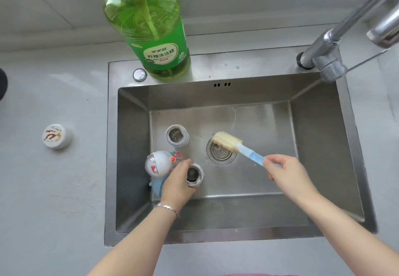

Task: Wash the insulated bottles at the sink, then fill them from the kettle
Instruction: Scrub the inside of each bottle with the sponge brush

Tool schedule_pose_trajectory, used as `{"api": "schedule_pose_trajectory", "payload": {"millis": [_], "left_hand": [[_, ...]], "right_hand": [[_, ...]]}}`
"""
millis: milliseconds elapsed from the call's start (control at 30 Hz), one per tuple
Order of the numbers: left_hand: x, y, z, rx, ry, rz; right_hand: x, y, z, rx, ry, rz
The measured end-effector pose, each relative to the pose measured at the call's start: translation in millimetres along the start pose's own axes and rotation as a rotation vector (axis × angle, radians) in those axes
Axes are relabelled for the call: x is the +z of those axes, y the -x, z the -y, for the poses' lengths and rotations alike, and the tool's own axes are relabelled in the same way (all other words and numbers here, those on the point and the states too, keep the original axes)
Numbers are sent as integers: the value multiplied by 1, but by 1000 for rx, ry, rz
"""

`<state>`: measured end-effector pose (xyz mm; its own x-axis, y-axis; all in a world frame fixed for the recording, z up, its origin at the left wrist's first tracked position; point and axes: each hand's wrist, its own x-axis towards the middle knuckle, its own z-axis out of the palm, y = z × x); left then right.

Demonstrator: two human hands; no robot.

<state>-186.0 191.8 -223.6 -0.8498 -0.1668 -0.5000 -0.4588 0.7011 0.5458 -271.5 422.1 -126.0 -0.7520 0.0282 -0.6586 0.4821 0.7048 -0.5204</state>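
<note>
A grey table (54, 189) surrounds a steel sink (313, 146) that fills the middle of your view. On the sink's back ledge stands a large green detergent bottle (155, 38), and a chrome tap (323, 55) rises at the back right corner.

Both your forearms reach down into the basin. Your left hand (179, 180), with a silver bracelet (166, 207) at the wrist, has its fingers curled round the near insulated bottle (197, 175), which stands upright and uncapped at the front left of the basin. Your right hand (285, 172) pinches the blue handle of a sponge brush (248, 151), whose yellow sponge head hovers over the far edge of the drain (221, 153).

A second insulated bottle (177, 135) stands upright and open further back, well apart from your hands. Just left of your left hand sits a white domed cap (157, 163) with a red loop, on a pale blue item mostly hidden. A small white lid (57, 135) rests on the table, left of the sink.
</note>
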Motion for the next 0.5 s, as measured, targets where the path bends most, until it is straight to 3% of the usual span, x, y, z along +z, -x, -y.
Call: {"api": "schedule_pose_trajectory", "payload": {"millis": [133, 300, 500], "left_hand": [[-6, 15, 3, -17, -165, 102], [-28, 45, -18, -8, -86, 37], [-129, 75, -15, 74, 45, -342]], "right_hand": [[3, 10, 12, -45, -31, 17], [4, 22, 17, -96, -116, 38], [18, 37, 45, -184, -230, 176]]}}
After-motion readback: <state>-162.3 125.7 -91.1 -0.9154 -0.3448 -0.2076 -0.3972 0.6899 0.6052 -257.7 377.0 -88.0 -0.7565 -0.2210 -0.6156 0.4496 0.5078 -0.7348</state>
